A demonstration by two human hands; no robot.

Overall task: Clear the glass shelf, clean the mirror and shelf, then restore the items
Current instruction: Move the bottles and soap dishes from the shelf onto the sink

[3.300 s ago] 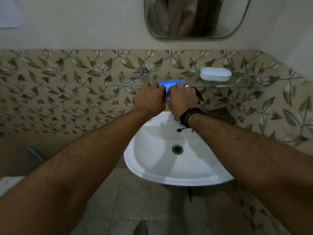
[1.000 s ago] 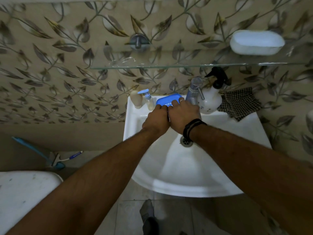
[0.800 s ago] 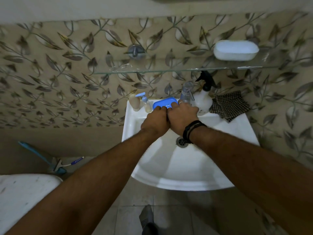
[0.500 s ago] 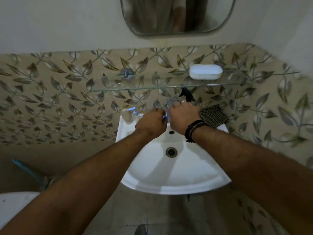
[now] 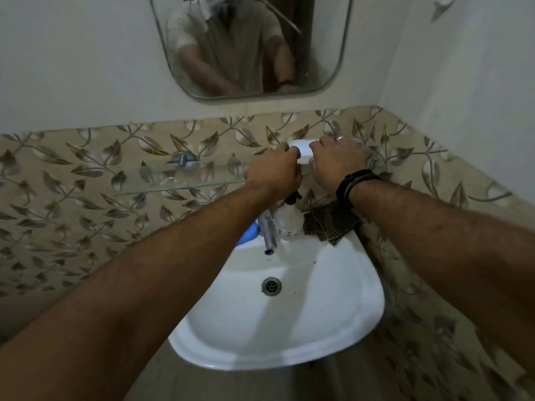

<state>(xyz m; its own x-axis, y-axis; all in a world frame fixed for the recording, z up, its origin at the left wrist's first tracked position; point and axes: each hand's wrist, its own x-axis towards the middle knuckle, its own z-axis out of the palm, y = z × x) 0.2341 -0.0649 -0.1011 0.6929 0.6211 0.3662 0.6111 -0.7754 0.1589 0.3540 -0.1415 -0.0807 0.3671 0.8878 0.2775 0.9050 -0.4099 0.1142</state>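
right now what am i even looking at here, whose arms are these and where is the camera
The camera sits on a person's head, looking forward and down, so the two bare arms are that person's own. There is no machine here. Both hands reach to a glass shelf on the tiled wall: the left hand and the right hand, which wears a black wristband, hold a white soap case from either side, fingers curled on its ends. Below is a white washbasin with a tap, a white spray bottle, a blue soap case and a checked cloth on its back ledge. Above hangs the mirror.
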